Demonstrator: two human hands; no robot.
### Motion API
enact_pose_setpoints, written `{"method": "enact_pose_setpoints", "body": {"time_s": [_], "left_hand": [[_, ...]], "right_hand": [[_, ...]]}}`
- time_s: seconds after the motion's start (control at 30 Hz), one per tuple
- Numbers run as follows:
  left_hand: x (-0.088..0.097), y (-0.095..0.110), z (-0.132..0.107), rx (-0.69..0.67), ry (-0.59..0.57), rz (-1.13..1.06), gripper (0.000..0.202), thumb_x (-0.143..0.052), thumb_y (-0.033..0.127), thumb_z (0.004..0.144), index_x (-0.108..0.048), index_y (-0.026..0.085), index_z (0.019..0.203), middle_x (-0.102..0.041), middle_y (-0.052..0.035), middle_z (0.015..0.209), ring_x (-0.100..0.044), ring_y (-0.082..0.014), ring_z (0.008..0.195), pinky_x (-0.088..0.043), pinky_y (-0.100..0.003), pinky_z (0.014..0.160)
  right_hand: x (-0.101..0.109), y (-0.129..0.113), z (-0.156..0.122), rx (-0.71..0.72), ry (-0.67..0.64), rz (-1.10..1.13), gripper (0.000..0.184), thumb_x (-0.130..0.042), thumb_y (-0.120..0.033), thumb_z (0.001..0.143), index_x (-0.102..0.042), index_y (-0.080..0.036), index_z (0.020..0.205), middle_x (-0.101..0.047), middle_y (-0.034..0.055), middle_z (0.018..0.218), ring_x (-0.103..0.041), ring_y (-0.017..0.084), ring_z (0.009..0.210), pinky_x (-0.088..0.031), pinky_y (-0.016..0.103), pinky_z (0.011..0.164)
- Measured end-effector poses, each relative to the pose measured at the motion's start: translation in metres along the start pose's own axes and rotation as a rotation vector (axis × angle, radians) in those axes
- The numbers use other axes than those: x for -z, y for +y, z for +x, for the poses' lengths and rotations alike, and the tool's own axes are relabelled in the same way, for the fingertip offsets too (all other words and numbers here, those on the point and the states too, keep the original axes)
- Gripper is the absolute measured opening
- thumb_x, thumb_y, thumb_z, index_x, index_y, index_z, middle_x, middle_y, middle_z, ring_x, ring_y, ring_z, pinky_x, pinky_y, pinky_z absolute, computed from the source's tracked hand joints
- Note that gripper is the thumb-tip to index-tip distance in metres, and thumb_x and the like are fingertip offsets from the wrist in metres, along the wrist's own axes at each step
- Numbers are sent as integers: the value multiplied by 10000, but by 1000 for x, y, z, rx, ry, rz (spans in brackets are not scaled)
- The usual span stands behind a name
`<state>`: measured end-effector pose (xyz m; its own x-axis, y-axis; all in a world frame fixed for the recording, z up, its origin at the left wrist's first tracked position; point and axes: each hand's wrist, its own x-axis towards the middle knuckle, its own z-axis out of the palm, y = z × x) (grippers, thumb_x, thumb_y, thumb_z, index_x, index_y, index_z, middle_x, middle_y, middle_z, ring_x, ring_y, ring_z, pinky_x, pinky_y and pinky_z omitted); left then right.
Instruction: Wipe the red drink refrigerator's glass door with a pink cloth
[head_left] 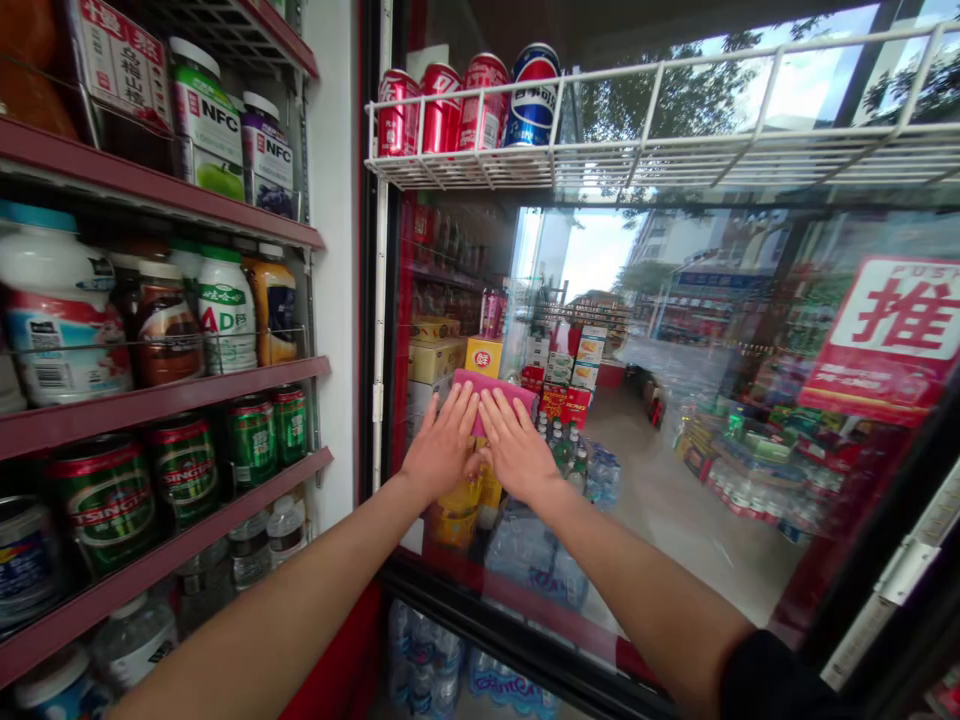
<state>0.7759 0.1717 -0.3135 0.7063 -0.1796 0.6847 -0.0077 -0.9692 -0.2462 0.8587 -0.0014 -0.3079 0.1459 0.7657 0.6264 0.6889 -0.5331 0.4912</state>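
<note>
Both my hands press a pink cloth (501,390) flat against the inner glass (675,420) of an open fridge door. My left hand (442,445) lies on the cloth's left part with its fingers stretched out and together. Beside it, touching, my right hand (516,447) covers the cloth's right part, fingers also flat and extended. Only the cloth's top edge and right corner show above my fingertips. Through the glass I see a shop aisle with stacked boxes and bottled water.
A white wire rack (600,160) on the door above holds three red cans (442,105) and a blue Pepsi can (534,95). Fridge shelves (150,400) at left carry bottles, jars and green beer cans (255,440). A red "PUSH" sticker (892,335) sits at right.
</note>
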Motion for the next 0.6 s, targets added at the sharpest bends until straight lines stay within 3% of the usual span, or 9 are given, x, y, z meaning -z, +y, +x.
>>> {"method": "enact_pose_setpoints", "body": {"time_s": [0.17,0.3,0.43,0.6], "left_hand": [[-28,1,-35,16,-37,25,930,-515,574,1042,-254,12,1736,-181,-248,1818,-177,-398,1720,-191,-628,1385],[-37,-7,-43,8,-49,38,975,-533,608,1026,-230,21,1743,-170,-248,1820,-169,-393,1722,-162,-626,1391],[-26,-31,-30,24,-44,52,983,-517,609,1030,-194,24,1751,-159,-245,1827,-142,-383,1728,-120,-611,1398],[7,-74,0,42,-45,93,985,-550,563,1022,-196,-11,1739,-126,-246,1835,-108,-385,1733,-88,-590,1405]], "right_hand": [[-28,-22,-20,68,-23,15,792,-620,-339,1058,-333,17,1705,-262,205,1802,-172,336,1719,-275,545,1394],[-38,-30,-16,67,-40,35,814,-622,-349,1059,-307,20,1712,-221,210,1810,-149,344,1722,-232,553,1404],[-30,-29,16,85,-39,24,823,-635,-338,1056,-300,30,1711,-197,204,1817,-130,341,1726,-191,548,1417],[-9,-23,80,75,-30,-19,843,-656,-338,1044,-302,53,1702,-210,211,1818,-161,367,1718,-159,564,1421]]}}
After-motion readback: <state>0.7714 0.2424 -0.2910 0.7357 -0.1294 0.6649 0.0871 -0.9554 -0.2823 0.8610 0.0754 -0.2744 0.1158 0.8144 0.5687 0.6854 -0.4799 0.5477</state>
